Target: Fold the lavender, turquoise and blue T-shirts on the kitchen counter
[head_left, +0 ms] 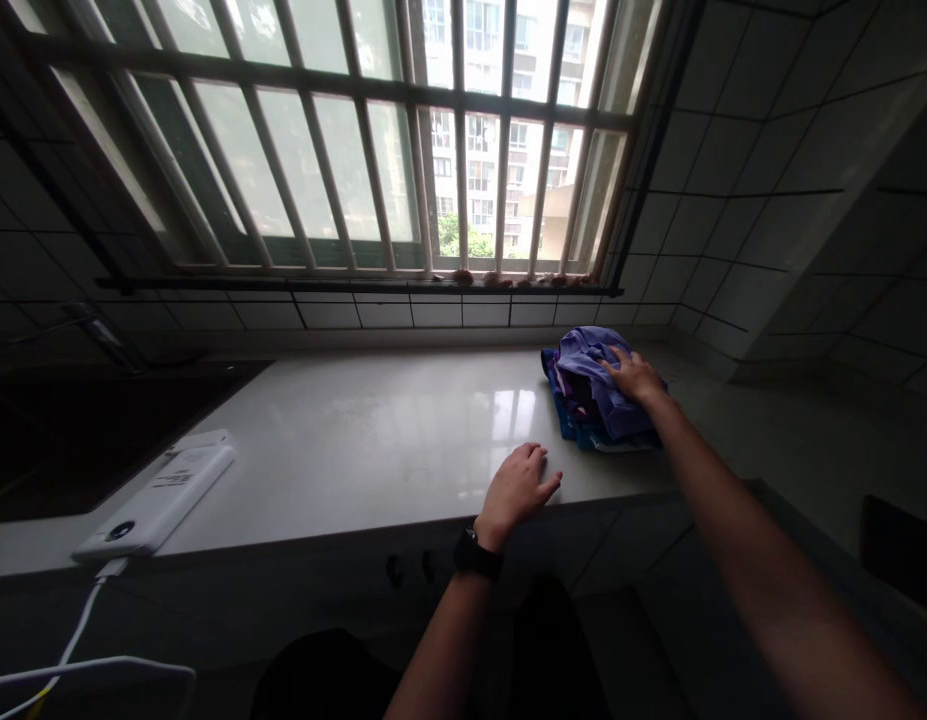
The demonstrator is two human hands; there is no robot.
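Note:
A heap of purple and blue cloth [602, 400] rests on the white countertop [373, 430], toward its right end. On top of the heap lies my right hand [634, 378], its fingers spread over the purple fabric. My left hand [517, 490], with a black watch [478, 555] on the wrist, hovers at or just above the counter's front edge. Its fingers are apart and nothing is in them. The cloth is a little way to the right of it. What kind of garments or cloths make up the heap I cannot tell.
At the left, a white power bank [170, 495] with a white cable [80, 630] lies beside a dark sink [80, 430] and its faucet [107, 335]. Behind the counter is a barred window [358, 150]. A dark object [902, 550] sits at the far right.

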